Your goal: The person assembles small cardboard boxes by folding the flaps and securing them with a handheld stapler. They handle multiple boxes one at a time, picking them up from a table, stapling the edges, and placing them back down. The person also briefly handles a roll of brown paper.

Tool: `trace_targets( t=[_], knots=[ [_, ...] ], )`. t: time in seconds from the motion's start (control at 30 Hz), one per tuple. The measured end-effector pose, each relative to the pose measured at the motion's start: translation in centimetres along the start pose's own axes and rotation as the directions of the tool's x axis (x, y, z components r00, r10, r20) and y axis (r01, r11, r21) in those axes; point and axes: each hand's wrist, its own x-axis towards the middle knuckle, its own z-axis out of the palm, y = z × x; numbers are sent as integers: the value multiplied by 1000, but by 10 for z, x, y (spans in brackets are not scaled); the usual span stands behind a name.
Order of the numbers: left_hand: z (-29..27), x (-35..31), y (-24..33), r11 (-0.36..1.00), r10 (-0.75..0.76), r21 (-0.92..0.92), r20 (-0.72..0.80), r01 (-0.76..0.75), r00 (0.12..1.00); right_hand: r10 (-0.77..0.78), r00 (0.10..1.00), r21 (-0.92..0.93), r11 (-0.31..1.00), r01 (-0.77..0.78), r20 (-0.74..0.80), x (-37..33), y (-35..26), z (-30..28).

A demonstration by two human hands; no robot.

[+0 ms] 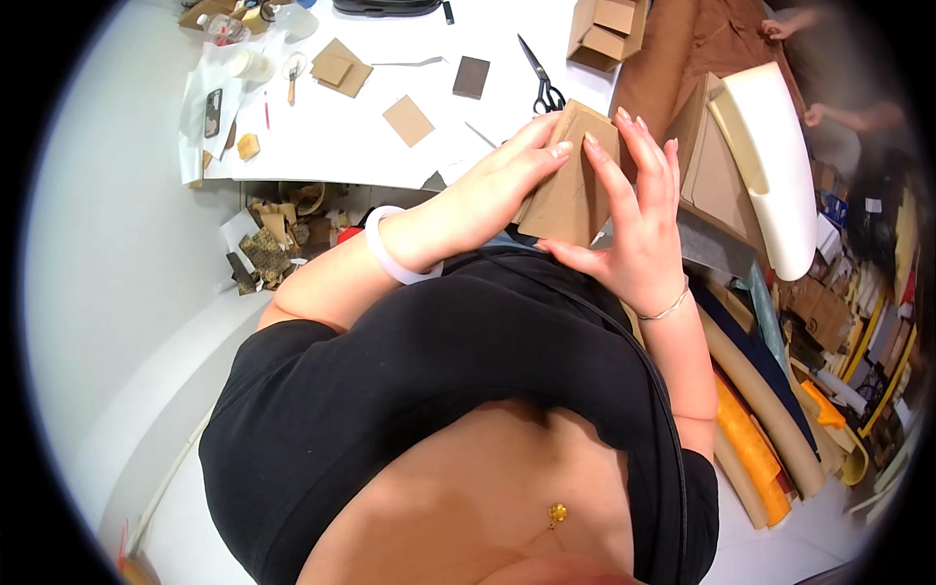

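Note:
Between my hands, just off the near right part of the table, is a tan-brown rectangular block (570,200), like a stack of leather or cardboard pieces; its exact kind cannot be made out. My left hand (499,190) grips its left side, thumb on the upper face and the other fingers mostly hidden behind it. My right hand (634,214) holds it from the right: the index fingertip touches the face, the thumb is at the near edge, and the remaining fingers reach past the right side. Black-handled scissors (547,93) lie on the table just beyond my left hand.
On the white table (331,146) lie a tan square (409,121), stacked tan pieces (340,70), a dark block (471,77) and a phone (213,113). An open cardboard box (606,29) stands behind. Material rolls (751,439) lean at right. Another person's hand (814,115) shows far right.

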Motion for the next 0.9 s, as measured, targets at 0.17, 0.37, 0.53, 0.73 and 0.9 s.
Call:
trace_targets(
  t=[0.17,0.37,0.53,0.73,0.9],
  knots=[
    [-5,-3,0,1000,-18,-11,-32,17,999,-8,995,184,983,27,-101,0,4,-1],
    [-20,-3,10,995,-56,-87,-198,39,979,414,907,984,-180,3,73,-10,13,-9],
    [-22,-3,15,994,-107,-29,-286,103,952,338,907,672,-735,88,252,-23,20,-11],
    [-23,-3,11,993,-115,-8,-300,118,947,308,912,597,-797,92,270,-36,23,0],
    [-12,4,10,992,-122,-52,-328,111,937,299,916,597,-798,86,269,-40,27,4]
  ],
)
